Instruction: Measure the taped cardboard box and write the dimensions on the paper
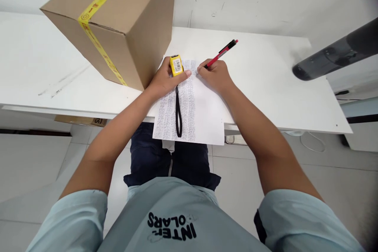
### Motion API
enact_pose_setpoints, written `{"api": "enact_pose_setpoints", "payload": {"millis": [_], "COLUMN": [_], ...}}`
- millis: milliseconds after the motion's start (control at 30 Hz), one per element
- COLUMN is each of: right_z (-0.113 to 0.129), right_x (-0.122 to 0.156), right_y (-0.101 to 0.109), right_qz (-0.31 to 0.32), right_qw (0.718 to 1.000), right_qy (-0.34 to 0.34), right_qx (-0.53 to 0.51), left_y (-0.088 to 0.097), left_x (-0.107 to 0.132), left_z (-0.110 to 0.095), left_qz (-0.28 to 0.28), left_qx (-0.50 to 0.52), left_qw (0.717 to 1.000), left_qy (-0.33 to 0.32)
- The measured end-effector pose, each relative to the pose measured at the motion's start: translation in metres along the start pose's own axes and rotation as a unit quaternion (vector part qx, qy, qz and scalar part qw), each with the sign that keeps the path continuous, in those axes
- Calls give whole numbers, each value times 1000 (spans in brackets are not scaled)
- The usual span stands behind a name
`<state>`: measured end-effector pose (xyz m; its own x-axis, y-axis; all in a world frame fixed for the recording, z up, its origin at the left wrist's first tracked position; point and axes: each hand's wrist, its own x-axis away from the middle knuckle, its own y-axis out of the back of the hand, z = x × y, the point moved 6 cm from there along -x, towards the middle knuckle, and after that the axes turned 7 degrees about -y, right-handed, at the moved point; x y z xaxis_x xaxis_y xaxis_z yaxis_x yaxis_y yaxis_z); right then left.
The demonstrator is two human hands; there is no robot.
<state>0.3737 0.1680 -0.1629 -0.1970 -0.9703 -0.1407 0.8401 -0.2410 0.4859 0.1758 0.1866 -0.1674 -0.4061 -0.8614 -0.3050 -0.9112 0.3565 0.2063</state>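
My left hand [165,78] is closed around a small yellow tape measure [177,65] with a barcode label on its face. Its black wrist strap [178,116] hangs down over the paper. In my right hand [217,75] is a red and black pen [221,53], its tip end hidden by my fingers. Both hands rest on a white sheet of paper [208,114] that sticks out past the table's front edge. Dense handwritten columns cover its left part; the right part is blank. Close beside my left hand stands a large cardboard box [150,27] with yellow printed tape.
The white table [271,86] runs along a scuffed wall [230,0]. A dark cylindrical object [330,55] juts in from the right above the table. Below lies a tiled floor [233,173], with a white cable [313,147] at the right and a cardboard piece [79,120] under the table.
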Motion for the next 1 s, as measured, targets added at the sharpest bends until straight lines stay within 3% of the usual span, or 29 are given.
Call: {"api": "enact_pose_setpoints", "payload": {"millis": [267,400,533,667,800,900,1000], "right_z": [-7,-7,-6,-19,-30,-30,-12], "right_x": [-5,-5,-4,-9,-11,-12,-2], "right_y": [-1,6,14,28,37,41,49], "right_qz": [-20,-32,-9,-38,-74,-70,-67], "right_qw": [1000,998,980,966,953,953,964], "right_qy": [-4,60,112,2,-90,-112,-86], "right_qx": [-12,17,167,256,280,273,244], "left_y": [4,8,-4,-16,-11,-3,4], "left_x": [0,11,54,126,173,182,183], "left_z": [0,-22,-64,-94,-102,-103,-108], "left_qz": [-1,22,36,-2,-64,-89,-105], "left_qx": [-33,-170,-267,-243,-179,-158,-152], "left_qw": [999,984,941,911,929,939,936], "left_qy": [-7,-54,-207,-334,-317,-293,-301]}}
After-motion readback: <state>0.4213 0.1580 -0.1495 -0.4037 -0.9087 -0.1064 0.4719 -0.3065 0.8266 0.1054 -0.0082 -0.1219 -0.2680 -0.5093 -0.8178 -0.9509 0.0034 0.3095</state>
